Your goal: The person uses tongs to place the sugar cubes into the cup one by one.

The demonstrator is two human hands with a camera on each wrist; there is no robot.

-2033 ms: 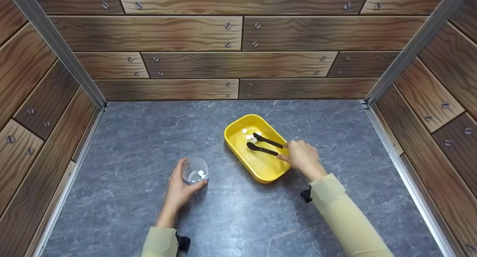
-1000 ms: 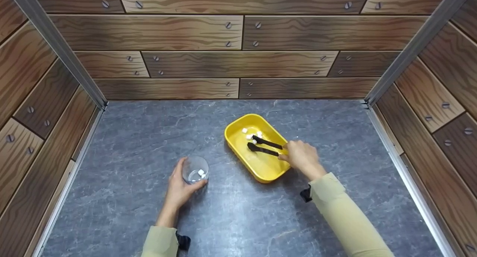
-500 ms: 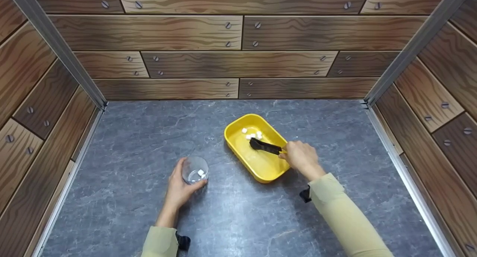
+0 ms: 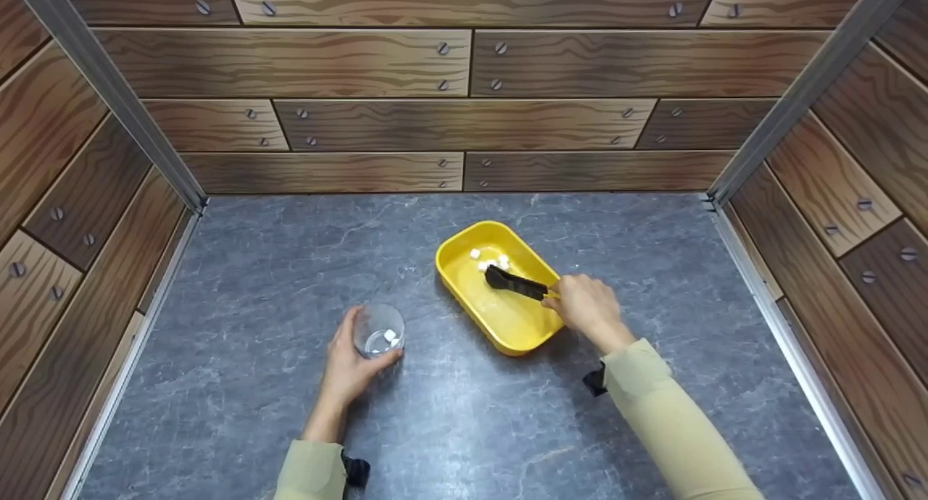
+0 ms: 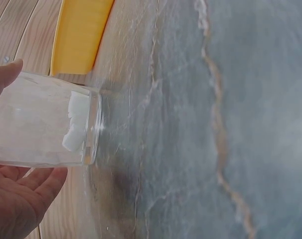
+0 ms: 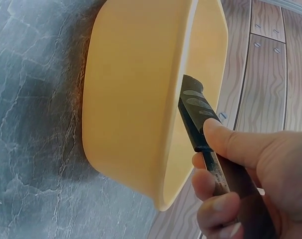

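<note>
My left hand (image 4: 349,362) holds a clear cup (image 4: 380,325) upright on the table, thumb on the near side and fingers round the left. Several white cubes (image 5: 76,122) lie at the cup's bottom. In my right hand (image 4: 589,304) are black tongs (image 4: 516,282), pinched so that their arms lie together. The tongs reach over the rim into a yellow tub (image 4: 507,333), tips beside several white cubes (image 4: 475,254). Whether a cube sits between the tips cannot be seen; in the right wrist view the tub wall (image 6: 131,89) hides them.
The tub and cup stand apart on a grey marbled tabletop (image 4: 254,268). Wood-patterned panels (image 4: 464,123) wall in the back and both sides, with metal rails (image 4: 786,362) along the side edges.
My right hand has squeezed the tongs: their arms were spread over the cubes and now lie together. My left hand and the cup have stayed in place.
</note>
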